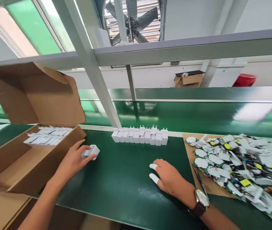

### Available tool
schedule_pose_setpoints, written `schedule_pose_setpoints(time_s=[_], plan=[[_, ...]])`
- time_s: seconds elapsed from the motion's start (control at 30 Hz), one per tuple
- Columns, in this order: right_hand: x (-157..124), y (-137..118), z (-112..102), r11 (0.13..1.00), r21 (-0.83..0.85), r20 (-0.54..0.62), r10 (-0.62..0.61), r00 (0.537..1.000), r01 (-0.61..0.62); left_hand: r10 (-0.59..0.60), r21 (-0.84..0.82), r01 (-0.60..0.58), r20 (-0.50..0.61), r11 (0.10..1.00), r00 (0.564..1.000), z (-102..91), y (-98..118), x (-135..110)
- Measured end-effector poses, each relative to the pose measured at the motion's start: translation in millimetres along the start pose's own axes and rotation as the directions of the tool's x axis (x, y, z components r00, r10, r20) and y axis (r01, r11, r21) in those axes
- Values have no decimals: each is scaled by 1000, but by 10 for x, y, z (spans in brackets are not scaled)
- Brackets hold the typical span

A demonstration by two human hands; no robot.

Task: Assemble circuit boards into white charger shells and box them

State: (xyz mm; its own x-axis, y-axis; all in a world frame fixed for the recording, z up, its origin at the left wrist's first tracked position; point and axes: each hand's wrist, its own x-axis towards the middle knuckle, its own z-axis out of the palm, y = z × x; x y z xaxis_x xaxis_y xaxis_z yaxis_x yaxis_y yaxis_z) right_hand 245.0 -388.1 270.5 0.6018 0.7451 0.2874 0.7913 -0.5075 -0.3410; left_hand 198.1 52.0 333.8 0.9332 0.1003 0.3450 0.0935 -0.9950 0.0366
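Observation:
My left hand (74,159) grips a small white plastic housing (93,150) between thumb and fingers, just right of the open cardboard box. It may be more than one piece; the fingers cover part of it. My right hand (167,177) is over the green tabletop with white covers on two fingertips. Those two fingers are apart and nothing shows between them; the other fingers are partly hidden. Beyond both hands, a row of similar white housings (139,136) with thin prongs on top stands along the table's back edge.
The open cardboard box (30,172) at left has several white pieces (49,135) inside. A pile of circuit boards with white parts (236,166) covers a cardboard sheet (212,188) at right. Tweezers (200,179) lie by my right wrist. A metal post (97,76) slants up behind the table.

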Motion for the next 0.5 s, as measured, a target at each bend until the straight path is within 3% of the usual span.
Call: schedule_pose_setpoints(time_s=[0.1,0.2,0.33,0.4,0.5], plan=[[47,79,-376,986,-161,142,62,988,-38,-7,-61,6,-21,998,1000,237,-117,-4],[77,348,-812,889,-423,194,278,941,-176,17,-67,-26,-134,997,991,220,1,60],[129,850,-1196,747,-588,154,481,863,-311,72,-304,-148,-249,941,966,-2,562,164],[167,1044,-1273,722,-606,159,522,838,-335,198,-445,-284,-231,849,953,-58,945,213],[204,1146,-1380,708,-613,152,541,827,-351,425,-557,-462,-205,690,882,30,1462,262]])
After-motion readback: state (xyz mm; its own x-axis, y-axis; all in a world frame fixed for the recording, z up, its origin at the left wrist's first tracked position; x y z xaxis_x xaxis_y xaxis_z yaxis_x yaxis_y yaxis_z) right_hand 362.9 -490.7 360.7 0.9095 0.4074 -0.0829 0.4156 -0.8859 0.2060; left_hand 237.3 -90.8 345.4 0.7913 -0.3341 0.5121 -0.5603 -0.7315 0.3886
